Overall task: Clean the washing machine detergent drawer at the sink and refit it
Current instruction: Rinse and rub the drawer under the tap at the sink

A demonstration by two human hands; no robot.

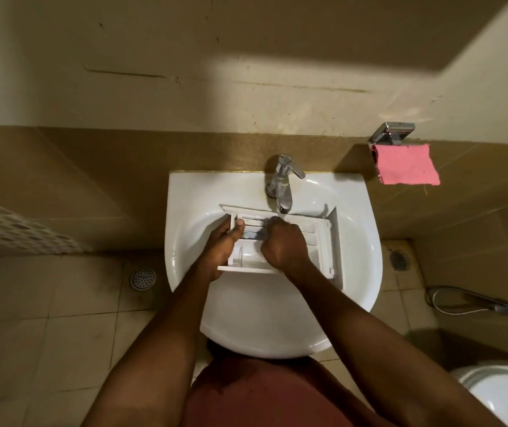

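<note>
Left hand point(219, 245) grips drawer point(319, 238) by its left wall, thumb over the rim; right hand point(283, 246) fisted inside a middle compartment, knuckles up; whether it holds a brush or cloth: cannot tell, fingers hidden; drawer lies across sink point(185, 195) basin, just under tap point(282, 186); risks, judged: wet plastic slips from the one-sided grip and knocks the basin; hard scrubbing snaps thin dividers; water striking the fist splashes over the rim onto floor point(61, 334)
</note>
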